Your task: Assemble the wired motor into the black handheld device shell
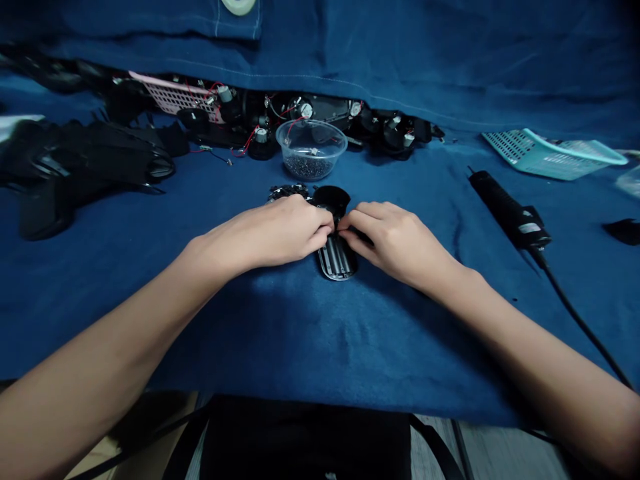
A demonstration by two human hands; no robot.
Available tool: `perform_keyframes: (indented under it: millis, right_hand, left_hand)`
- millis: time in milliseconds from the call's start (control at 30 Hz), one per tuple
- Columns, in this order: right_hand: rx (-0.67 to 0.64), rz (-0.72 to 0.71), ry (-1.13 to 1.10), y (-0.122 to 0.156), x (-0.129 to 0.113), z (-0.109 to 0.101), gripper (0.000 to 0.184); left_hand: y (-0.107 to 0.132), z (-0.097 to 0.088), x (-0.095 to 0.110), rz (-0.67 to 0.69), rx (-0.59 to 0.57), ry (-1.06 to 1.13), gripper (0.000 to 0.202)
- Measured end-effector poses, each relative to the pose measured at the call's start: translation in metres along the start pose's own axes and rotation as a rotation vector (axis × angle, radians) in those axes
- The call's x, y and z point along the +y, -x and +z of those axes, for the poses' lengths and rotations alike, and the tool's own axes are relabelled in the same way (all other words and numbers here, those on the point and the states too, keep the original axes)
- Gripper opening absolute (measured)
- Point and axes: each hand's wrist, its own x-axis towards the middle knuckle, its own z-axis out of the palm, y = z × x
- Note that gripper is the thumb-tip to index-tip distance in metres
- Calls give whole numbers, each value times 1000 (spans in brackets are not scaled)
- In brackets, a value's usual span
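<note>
Pinching with grip together in left hand (293,227) and right hand (393,233), cannot tell on what, at the black casing (338,259), well inside the tabletop's (300,333) near edge. Could tip it by pressing unevenly.

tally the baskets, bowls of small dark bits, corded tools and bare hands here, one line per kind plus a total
Baskets: 2, the pink basket and the turquoise basket
Bowls of small dark bits: 1, the clear plastic bowl
Corded tools: 1, the black electric screwdriver
Bare hands: 2, the left hand and the right hand
Total: 6
</note>
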Motion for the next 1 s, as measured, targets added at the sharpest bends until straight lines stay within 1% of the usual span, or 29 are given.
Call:
perform_keyframes:
  millis: [300,467,600,767,900,1000]
  right_hand:
    - [-43,34,-137,-2,2,-4,16]
    - [-30,54,-190,-1,4,-2,11]
    - [-2,64,-156,-1,3,-1,11]
    - [-11,79,-138,-1,2,-1,7]
    - [30,70,-101,0,1,1,9]
    - [23,56,-50,1,0,0,10]
  left_hand:
    - [1,0,3,12,6,13,30]
    - [2,0,3,35,15,27,31]
    - [1,0,3,36,19,28,32]
    - [0,2,1,56,-19,58,21]
    - [0,5,-2,68,-10,69,21]
    - [-1,5,-3,89,-12,59,18]
